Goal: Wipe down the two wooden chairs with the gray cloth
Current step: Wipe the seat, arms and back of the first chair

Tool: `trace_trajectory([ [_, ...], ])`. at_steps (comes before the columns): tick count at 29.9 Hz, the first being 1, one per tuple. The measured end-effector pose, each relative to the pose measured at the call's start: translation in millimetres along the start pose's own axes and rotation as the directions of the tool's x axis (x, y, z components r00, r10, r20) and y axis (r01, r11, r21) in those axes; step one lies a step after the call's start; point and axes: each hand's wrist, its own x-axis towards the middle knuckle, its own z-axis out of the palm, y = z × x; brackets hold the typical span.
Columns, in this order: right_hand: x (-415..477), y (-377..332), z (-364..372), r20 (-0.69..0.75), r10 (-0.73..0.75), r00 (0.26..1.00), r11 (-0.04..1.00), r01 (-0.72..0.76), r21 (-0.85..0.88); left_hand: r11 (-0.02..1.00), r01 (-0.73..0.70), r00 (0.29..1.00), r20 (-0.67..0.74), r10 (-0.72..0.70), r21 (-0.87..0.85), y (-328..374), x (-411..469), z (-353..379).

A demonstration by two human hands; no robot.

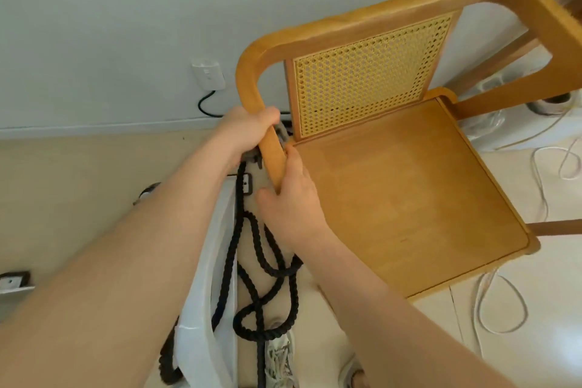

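Observation:
A wooden chair (406, 195) with a woven cane back panel (365, 72) and a flat seat stands in front of me, its curved frame looping up on both sides. My left hand (244, 131) is closed around the chair's left frame post. Small bits of gray cloth (282, 132) peek out on either side of the post under that hand; most of the cloth is hidden. My right hand (291, 198) grips the same post lower down, thumb on the left side, fingers toward the seat.
A thick black rope (261, 264) lies coiled over a beige surface left of the chair, next to a white plastic bag (204, 309). A wall outlet (208, 72) with a black cable sits behind. White cables (500, 309) trail on the floor at right. A sneaker (278, 359) lies below.

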Motion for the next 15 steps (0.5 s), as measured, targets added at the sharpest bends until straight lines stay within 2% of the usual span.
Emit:
trace_trajectory([
  [3,16.4,-2.1,-12.6,0.046,0.030,0.998,0.999,-0.031,0.026,0.994,-0.072,0.993,-0.084,0.079,0.077,14.7,20.1,2.1],
  [5,22.7,-7.7,-22.4,0.068,0.023,0.997,0.996,-0.018,-0.085,0.978,-0.094,0.990,-0.081,0.111,0.187,11.1,12.9,-1.5],
  [7,23.8,-14.0,-29.7,0.080,0.042,0.996,0.969,-0.022,-0.247,0.963,-0.071,0.997,0.019,0.069,0.260,-4.2,-6.4,-0.9],
  [9,24.9,-16.3,-31.7,0.064,0.077,0.995,0.934,-0.049,-0.354,0.972,-0.016,0.993,0.120,-0.012,0.235,-20.3,-21.1,5.9],
  [10,24.7,-14.7,-31.2,0.052,0.089,0.995,0.928,-0.064,-0.368,0.984,0.000,0.992,0.123,-0.023,0.181,-23.9,-23.7,9.3],
  [13,22.8,-6.1,-35.0,0.074,0.111,0.991,0.962,-0.089,-0.259,0.997,0.016,0.998,0.058,-0.021,0.073,-18.6,-13.0,12.5],
  [15,24.3,3.4,-53.4,0.126,0.137,0.982,0.964,-0.103,-0.246,0.994,0.032,0.999,0.022,-0.035,0.103,-13.3,-5.0,15.8],
])
